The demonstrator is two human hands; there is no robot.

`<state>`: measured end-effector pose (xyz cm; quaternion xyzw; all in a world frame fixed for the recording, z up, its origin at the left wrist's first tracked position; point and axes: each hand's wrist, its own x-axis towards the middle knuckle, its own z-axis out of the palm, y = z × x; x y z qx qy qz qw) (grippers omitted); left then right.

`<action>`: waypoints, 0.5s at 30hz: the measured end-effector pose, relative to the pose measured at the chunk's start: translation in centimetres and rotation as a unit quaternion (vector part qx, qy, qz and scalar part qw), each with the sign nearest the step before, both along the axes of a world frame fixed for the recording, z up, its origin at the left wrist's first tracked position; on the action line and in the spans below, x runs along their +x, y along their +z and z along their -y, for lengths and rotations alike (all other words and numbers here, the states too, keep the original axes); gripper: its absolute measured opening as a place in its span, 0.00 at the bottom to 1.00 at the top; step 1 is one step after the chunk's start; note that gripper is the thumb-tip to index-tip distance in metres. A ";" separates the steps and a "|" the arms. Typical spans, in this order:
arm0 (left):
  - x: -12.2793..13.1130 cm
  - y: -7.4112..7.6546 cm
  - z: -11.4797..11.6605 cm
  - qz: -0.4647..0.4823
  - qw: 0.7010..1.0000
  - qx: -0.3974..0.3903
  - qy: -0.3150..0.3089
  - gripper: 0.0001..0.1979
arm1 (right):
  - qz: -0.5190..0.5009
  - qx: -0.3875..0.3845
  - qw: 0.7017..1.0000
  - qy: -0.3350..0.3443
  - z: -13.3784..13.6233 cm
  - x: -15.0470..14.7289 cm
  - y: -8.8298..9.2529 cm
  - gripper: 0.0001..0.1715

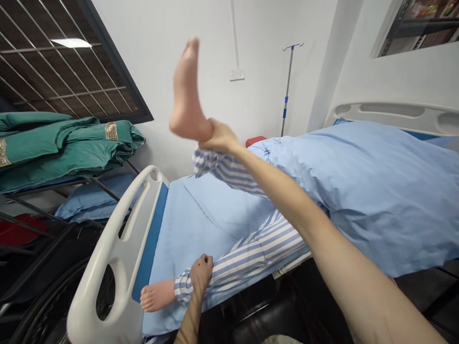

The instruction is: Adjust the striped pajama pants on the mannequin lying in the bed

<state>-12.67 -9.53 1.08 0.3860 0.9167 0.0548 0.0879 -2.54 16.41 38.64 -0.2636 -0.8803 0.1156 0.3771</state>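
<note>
A patient manikin's bare foot [187,95] points up in the air, its leg raised in a blue-and-white striped trouser leg [227,172]. My right hand [219,137] grips that leg at the heel and ankle from below. The other leg lies flat on the pale blue bed sheet [211,215], its bare foot [155,295] turned toward the white bed rail [118,248]. My left hand [201,273] is a closed fist on that leg's striped trouser cuff [183,286]. A blue sheet [362,196] covers the upper body, hiding it.
A white headboard [394,114] closes the bed's far end, and an IV pole [288,86] stands behind it. Folded green cloths [60,148] and a blue pillow [93,203] sit on a rack at left. A black wheel [46,296] lies low at left.
</note>
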 end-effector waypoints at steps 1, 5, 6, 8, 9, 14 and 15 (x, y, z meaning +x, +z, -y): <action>0.1 0.1 0.0 -0.002 1.000 0.001 0.003 0.16 | -0.026 0.008 1.000 -0.008 -1.3 1.2 1.0 0.30; 0.2 -0.1 -0.1 0.003 1.000 0.002 0.023 0.16 | -0.087 0.043 0.995 -0.023 -5.2 3.2 2.5 0.33; 0.2 -0.2 -0.1 0.002 1.000 0.006 0.024 0.16 | -0.096 0.048 0.994 -0.025 -5.6 3.0 2.2 0.33; 0.2 -0.5 -0.1 -0.006 1.000 0.017 0.017 0.16 | -0.100 0.053 0.993 -0.030 -5.3 1.7 1.3 0.29; 0.2 -0.6 0.0 -0.010 1.000 0.023 0.013 0.16 | -0.092 0.052 0.994 -0.032 -4.6 0.8 0.7 0.27; 0.4 -0.8 0.0 -0.001 0.999 0.035 0.025 0.17 | 0.031 0.017 0.999 -0.003 1.3 -5.0 -4.7 0.25; 0.4 -0.8 0.1 0.000 0.999 0.038 0.028 0.17 | 0.057 0.015 0.998 0.009 2.7 -6.3 -6.3 0.26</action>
